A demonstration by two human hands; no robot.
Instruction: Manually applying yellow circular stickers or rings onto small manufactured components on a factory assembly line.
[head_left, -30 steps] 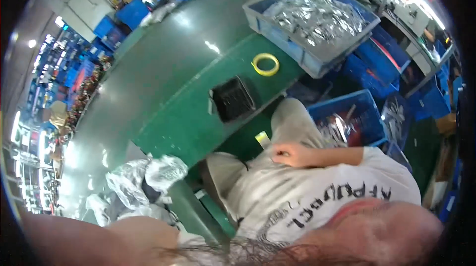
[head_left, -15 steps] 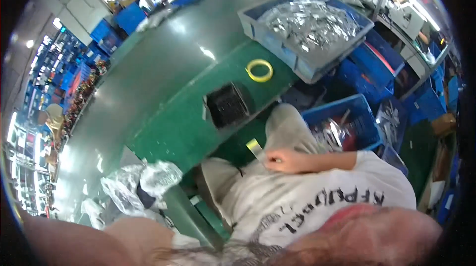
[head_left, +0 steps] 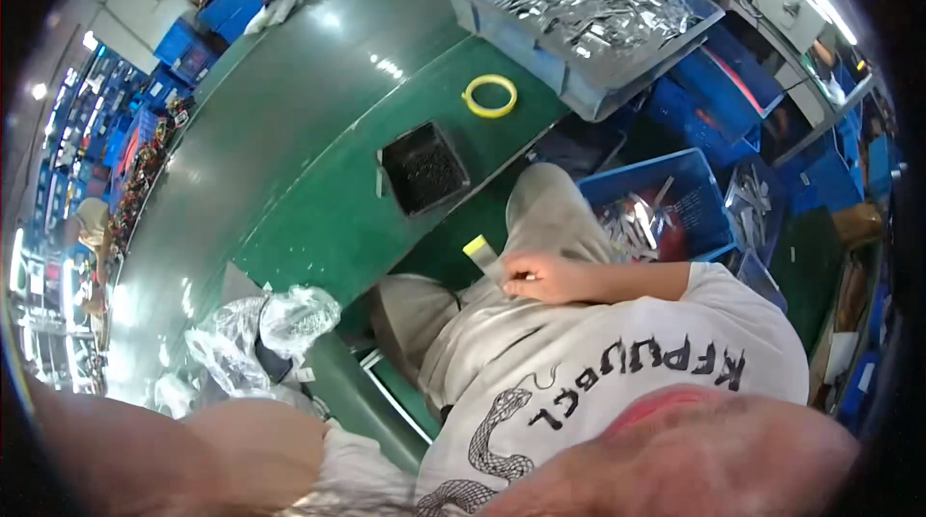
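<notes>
The right hand (head_left: 540, 278) rests on the lap, fingers curled and pinching a small yellow-tipped strip (head_left: 480, 253) that pokes out just past the fingertips. The left hand is not visible. Silver pieces fill the grey bin (head_left: 588, 97) well beyond; most work looks left.

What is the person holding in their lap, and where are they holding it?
The right hand pinches a small flat strip with a yellow end, by its lower end.
</notes>
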